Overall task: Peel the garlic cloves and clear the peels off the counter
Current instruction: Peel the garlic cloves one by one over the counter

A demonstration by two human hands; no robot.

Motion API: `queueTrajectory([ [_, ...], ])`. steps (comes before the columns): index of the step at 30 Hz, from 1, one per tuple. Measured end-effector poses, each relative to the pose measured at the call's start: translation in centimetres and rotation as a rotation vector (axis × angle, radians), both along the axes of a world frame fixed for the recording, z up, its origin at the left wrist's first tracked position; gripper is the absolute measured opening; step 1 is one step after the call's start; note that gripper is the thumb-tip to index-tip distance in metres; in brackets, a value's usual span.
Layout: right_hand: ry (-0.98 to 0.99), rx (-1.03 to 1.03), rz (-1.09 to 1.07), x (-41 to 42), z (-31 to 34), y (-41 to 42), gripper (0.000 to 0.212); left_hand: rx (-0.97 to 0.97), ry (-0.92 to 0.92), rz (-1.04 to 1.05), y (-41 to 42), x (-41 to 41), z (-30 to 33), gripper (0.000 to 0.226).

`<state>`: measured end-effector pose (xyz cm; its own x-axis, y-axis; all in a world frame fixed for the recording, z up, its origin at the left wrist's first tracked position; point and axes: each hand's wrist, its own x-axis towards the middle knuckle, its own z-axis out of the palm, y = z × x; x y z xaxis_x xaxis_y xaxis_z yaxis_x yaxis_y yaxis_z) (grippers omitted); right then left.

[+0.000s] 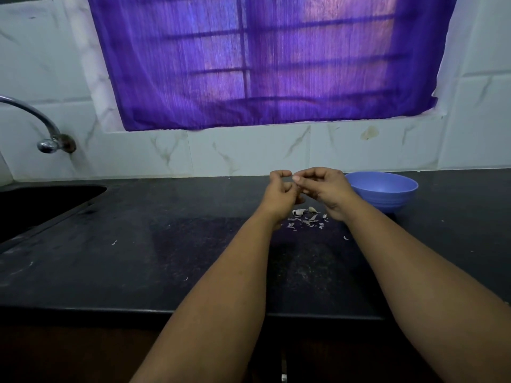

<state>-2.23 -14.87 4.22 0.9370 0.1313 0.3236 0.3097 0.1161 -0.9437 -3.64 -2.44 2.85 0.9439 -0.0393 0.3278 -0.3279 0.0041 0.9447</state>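
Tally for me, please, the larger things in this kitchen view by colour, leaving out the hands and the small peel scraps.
Purple: 1, the curtain
Blue: 1, the bowl
Black: 2, the counter and the sink
Silver: 1, the tap
Total: 5

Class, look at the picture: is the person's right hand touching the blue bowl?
Cannot tell. In the head view the right hand overlaps the left rim of the blue bowl, so no gap or contact shows; the hand seems raised nearer the camera.

The single head-worn camera looks forward and down (wide-angle), close over the counter (pixel 138 272), window curtain (pixel 249 59) at twelve o'clock.
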Motion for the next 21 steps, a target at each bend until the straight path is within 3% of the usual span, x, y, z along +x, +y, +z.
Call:
queueTrajectory([
  [5, 0.099, 0.096, 0.108, -0.7, 0.8, -1.0, 0.009, -0.136, 0.026, -0.197, 0.0, -0.3, 0.3, 0.027],
  [9, 0.099, 0.059, 0.081, -0.3, 0.6, -0.9, 0.012, -0.168, 0.051, -0.206, 0.2, -0.4, 0.3, 0.03],
  [13, -0.025, -0.14, -0.06, 0.2, 0.3, -0.9, 0.012, -0.141, 0.053, -0.16, 0.2, -0.2, -0.1, 0.035],
  [17, -0.234, -0.489, -0.267, 0.4, 0.0, -0.6, 0.019, -0.054, 0.045, -0.045, -0.1, 0.1, -0.3, 0.038],
  [21, -0.346, -0.533, -0.329, -0.1, 0.2, -0.5, 0.03, 0.062, 0.028, 0.009, -0.3, 0.2, -0.4, 0.039],
])
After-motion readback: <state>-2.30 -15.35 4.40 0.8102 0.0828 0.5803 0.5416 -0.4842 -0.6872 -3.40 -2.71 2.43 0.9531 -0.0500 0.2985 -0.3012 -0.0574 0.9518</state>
